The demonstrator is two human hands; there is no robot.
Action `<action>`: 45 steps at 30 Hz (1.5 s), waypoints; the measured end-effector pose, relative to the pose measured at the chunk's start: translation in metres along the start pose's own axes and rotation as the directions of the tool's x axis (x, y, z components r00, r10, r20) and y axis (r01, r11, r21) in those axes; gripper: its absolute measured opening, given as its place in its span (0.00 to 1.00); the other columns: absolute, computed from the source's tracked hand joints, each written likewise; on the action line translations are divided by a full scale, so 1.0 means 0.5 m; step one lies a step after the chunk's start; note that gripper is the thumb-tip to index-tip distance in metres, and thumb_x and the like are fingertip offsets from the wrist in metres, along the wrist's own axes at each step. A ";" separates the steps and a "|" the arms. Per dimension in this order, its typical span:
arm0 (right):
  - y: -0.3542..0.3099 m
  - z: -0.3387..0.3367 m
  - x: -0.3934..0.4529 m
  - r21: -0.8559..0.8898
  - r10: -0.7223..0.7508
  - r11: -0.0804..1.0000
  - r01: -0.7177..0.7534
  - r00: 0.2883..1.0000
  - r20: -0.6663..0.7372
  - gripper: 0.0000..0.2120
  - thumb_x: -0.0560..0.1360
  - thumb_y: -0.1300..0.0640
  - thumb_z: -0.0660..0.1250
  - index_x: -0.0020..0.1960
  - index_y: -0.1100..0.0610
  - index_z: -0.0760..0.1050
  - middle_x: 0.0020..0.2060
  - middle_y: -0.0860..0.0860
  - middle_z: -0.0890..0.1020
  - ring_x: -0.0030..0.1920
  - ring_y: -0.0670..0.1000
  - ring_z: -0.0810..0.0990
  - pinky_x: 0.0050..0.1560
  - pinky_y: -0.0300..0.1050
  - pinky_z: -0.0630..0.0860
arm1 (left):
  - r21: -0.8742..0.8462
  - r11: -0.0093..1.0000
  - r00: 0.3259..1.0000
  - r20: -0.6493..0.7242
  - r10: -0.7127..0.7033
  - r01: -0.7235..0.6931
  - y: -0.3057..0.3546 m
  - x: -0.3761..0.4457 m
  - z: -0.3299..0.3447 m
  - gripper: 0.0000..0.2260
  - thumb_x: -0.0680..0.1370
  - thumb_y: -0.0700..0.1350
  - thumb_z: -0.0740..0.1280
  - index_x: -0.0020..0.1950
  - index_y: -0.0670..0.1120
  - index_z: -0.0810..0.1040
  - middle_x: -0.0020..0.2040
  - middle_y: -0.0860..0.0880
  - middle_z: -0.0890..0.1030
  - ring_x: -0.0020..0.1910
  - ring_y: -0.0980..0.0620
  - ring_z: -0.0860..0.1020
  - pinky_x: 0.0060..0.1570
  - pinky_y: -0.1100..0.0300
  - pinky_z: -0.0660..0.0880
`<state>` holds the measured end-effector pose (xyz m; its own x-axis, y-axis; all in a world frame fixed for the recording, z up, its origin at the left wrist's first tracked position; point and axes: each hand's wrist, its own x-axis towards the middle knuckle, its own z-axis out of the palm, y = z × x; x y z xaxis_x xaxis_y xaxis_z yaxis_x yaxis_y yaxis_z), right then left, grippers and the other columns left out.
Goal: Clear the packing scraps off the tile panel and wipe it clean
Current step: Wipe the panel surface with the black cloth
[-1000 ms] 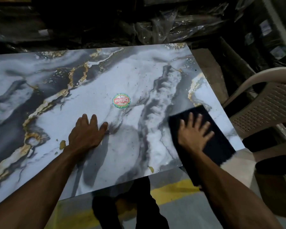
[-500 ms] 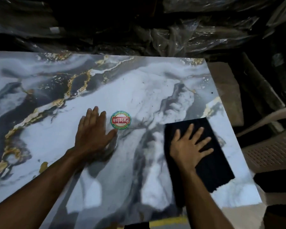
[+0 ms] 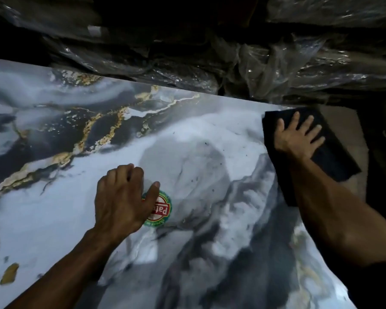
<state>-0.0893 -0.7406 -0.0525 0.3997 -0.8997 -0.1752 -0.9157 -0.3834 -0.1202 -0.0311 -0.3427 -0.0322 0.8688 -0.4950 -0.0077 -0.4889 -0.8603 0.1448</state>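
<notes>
A large glossy marble-patterned tile panel [image 3: 187, 134] with grey, black and gold veins fills the view. My right hand [image 3: 299, 137] presses flat with spread fingers on a black cloth [image 3: 334, 157] at the panel's far right corner; the cloth hangs partly over the right edge. My left hand [image 3: 120, 197] rests on the panel's middle, fingers curled, thumb lying across a round red-and-green sticker [image 3: 163, 210]. A small tan scrap [image 3: 9, 273] lies near the front left edge. Dark specks dot the white area between my hands.
Crumpled clear plastic wrapping [image 3: 265, 63] over dark stacked goods runs along the panel's far edge. A brown surface [image 3: 343, 121] shows beyond the panel's right edge, and darkness lies past it.
My right hand has slid the black cloth away from me to the far right corner. My left hand moved onto the sticker and curled its fingers. The view has leaned forward.
</notes>
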 end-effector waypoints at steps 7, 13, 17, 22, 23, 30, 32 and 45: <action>-0.284 0.049 -0.087 -0.123 -0.563 0.810 0.574 0.819 0.115 0.31 0.81 0.38 0.44 0.81 0.47 0.47 0.81 0.54 0.47 0.80 0.61 0.44 0.77 0.64 0.41 | -0.072 0.996 0.998 0.045 -0.052 0.056 -0.007 0.003 -0.011 0.22 0.77 0.62 0.50 0.52 0.48 0.75 0.50 0.46 0.78 0.47 0.45 0.74 0.46 0.53 0.69; -0.420 0.143 -0.436 -0.107 -0.904 0.346 0.932 0.362 0.229 0.30 0.82 0.40 0.48 0.81 0.47 0.46 0.81 0.53 0.46 0.80 0.60 0.42 0.77 0.63 0.39 | -0.369 0.910 0.973 -0.053 -0.224 0.189 -0.015 -0.003 -0.071 0.23 0.79 0.56 0.48 0.64 0.44 0.72 0.59 0.40 0.76 0.57 0.39 0.73 0.59 0.50 0.69; -0.295 0.160 -0.618 -0.005 -0.936 0.224 0.975 0.216 0.276 0.39 0.75 0.39 0.59 0.81 0.52 0.52 0.80 0.55 0.55 0.80 0.60 0.49 0.76 0.68 0.48 | -0.645 0.764 0.973 -0.165 -0.159 0.015 0.000 -0.030 -0.129 0.17 0.78 0.26 0.45 0.49 0.24 0.73 0.43 0.24 0.76 0.42 0.28 0.71 0.60 0.74 0.64; -0.168 0.102 -0.515 -0.148 -0.485 0.852 0.502 0.864 0.135 0.35 0.75 0.31 0.45 0.78 0.42 0.58 0.80 0.53 0.54 0.79 0.65 0.51 0.70 0.77 0.46 | -0.416 0.894 0.986 0.054 -0.161 0.168 -0.129 -0.065 -0.112 0.21 0.78 0.60 0.49 0.53 0.49 0.76 0.50 0.49 0.79 0.51 0.46 0.76 0.47 0.56 0.71; -0.185 0.092 -0.480 -0.125 -0.362 0.916 0.382 0.919 0.156 0.35 0.75 0.30 0.42 0.79 0.41 0.53 0.81 0.53 0.50 0.79 0.65 0.47 0.70 0.77 0.45 | -0.434 0.886 0.986 0.061 -0.153 0.164 -0.137 -0.067 -0.119 0.20 0.79 0.59 0.50 0.53 0.49 0.76 0.50 0.49 0.80 0.50 0.47 0.76 0.45 0.57 0.70; -0.404 0.165 -0.683 -0.086 -0.534 0.826 0.557 0.823 0.196 0.32 0.78 0.31 0.42 0.79 0.38 0.44 0.81 0.51 0.43 0.79 0.64 0.40 0.70 0.75 0.37 | -0.426 0.903 0.998 0.006 -0.059 0.056 -0.310 -0.067 -0.132 0.18 0.76 0.55 0.56 0.52 0.45 0.79 0.50 0.44 0.81 0.54 0.40 0.75 0.52 0.51 0.73; -0.344 0.179 -0.779 -0.136 -0.495 0.843 0.520 0.850 0.178 0.31 0.78 0.32 0.42 0.79 0.38 0.47 0.81 0.50 0.46 0.80 0.62 0.44 0.72 0.72 0.40 | -0.390 0.920 0.999 -0.014 -0.044 0.035 -0.394 -0.074 -0.131 0.20 0.74 0.55 0.55 0.53 0.44 0.79 0.52 0.42 0.80 0.55 0.38 0.76 0.54 0.50 0.73; -0.512 0.246 -1.008 -0.131 -0.283 0.948 0.290 0.957 0.068 0.31 0.78 0.35 0.41 0.80 0.43 0.52 0.81 0.55 0.51 0.79 0.67 0.48 0.71 0.75 0.41 | -0.226 0.813 0.833 0.294 -0.468 0.536 -0.851 -0.216 -0.127 0.34 0.76 0.65 0.55 0.73 0.44 0.56 0.71 0.37 0.68 0.65 0.34 0.70 0.58 0.42 0.71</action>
<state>-0.0512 -0.1631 -0.0538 0.6443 -0.7383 -0.1997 -0.7578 -0.6514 -0.0367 0.0883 0.0845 -0.0301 0.9297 -0.0460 -0.3654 0.0862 -0.9374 0.3374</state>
